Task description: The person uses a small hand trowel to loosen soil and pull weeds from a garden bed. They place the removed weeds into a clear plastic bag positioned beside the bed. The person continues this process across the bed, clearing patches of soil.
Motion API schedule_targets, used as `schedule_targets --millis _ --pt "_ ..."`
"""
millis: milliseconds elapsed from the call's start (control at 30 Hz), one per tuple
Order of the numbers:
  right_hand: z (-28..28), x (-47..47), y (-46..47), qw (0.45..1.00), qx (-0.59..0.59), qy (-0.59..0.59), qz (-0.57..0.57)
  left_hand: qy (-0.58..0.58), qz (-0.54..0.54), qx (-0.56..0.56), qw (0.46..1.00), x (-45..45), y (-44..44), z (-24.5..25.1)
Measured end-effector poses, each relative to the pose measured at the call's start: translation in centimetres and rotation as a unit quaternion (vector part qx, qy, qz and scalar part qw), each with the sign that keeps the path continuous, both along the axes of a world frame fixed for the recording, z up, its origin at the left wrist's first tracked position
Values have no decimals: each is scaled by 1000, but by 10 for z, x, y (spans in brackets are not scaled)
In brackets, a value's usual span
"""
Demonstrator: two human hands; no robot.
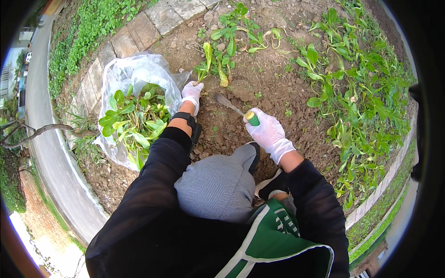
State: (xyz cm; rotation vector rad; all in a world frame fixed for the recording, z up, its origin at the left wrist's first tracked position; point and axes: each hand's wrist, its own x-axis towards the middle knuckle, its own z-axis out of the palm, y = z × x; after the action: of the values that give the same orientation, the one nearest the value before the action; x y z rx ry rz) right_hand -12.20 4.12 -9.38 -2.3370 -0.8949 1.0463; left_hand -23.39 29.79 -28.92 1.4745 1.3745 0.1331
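Observation:
My left hand (192, 93), in a thin translucent glove, is closed on the base of a small leafy green plant (202, 71) just above the soil. In my gloved right hand (266, 128) is a hand trowel (227, 103) with a narrow metal blade and a green and yellow handle; its blade points up and left over the bare soil, apart from the plant. A clear plastic bag (116, 74) stands open left of my left hand. Loose leafy greens (135, 118) fill its mouth. More leafy plants (231, 38) grow beyond my hands.
Stone paving slabs (125, 43) edge the bed behind the bag. Leafy plants (361, 100) cover the soil at the right. My bent knee (219, 187) and shoes (273, 184) are close below my hands. A bare branch (52, 128) reaches in from the left.

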Motion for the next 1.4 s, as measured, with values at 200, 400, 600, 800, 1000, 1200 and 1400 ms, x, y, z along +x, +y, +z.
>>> schedule_targets --millis 200,400,600,800,1000,1200,1400 --pt "12 -1 26 997 -60 -12 50 -66 25 -7 997 2 -10 9" --pt "17 -14 65 991 -43 -73 100 -70 27 -7 997 1 -18 27" --pt "-8 -52 98 992 -43 -70 94 -41 3 -3 999 -1 -15 26" --pt "-37 -16 86 994 -47 -24 98 -144 125 -53 980 -11 1 28" --pt "-38 -14 69 998 -28 24 53 -409 153 -129 890 -5 33 70" --pt "8 -22 25 999 -12 31 -22 -315 34 -159 935 12 53 99" --pt "24 -24 -3 942 279 -59 -177 -311 37 -154 937 31 30 102"
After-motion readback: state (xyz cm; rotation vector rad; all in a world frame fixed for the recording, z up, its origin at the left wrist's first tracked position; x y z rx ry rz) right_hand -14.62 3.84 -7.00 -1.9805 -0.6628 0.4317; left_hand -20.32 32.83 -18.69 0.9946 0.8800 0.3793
